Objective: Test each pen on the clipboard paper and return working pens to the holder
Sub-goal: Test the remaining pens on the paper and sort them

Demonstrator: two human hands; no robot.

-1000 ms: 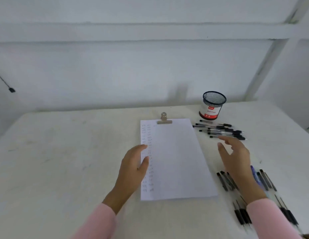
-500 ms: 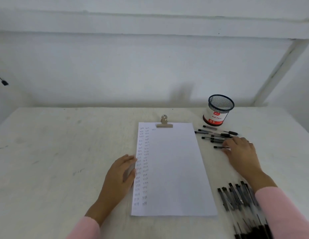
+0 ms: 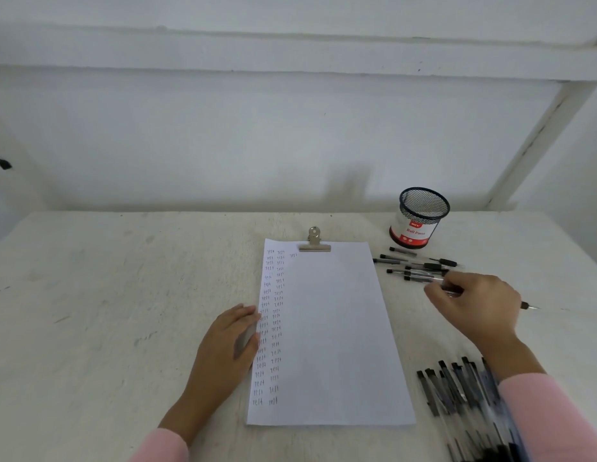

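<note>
White paper (image 3: 337, 328) lies clipped under a metal clip (image 3: 314, 243), with two columns of small test marks down its left side. My left hand (image 3: 228, 345) rests flat at the paper's left edge. My right hand (image 3: 477, 305) holds a pen (image 3: 528, 306) just right of the paper; the pen's tip sticks out to the right of the hand. A black mesh pen holder (image 3: 420, 218) with a red and white label stands at the back right. Several pens (image 3: 413, 266) lie in front of it.
Another pile of several black pens (image 3: 457, 395) lies at the front right, partly under my right forearm in a pink sleeve. The white table (image 3: 107, 311) meets a white wall behind. A slanted white post stands at the far right.
My right hand reached to the pens near the holder, took one and lifted it slightly toward me. My left hand settled at the paper's left edge. The camera tilted a little.
</note>
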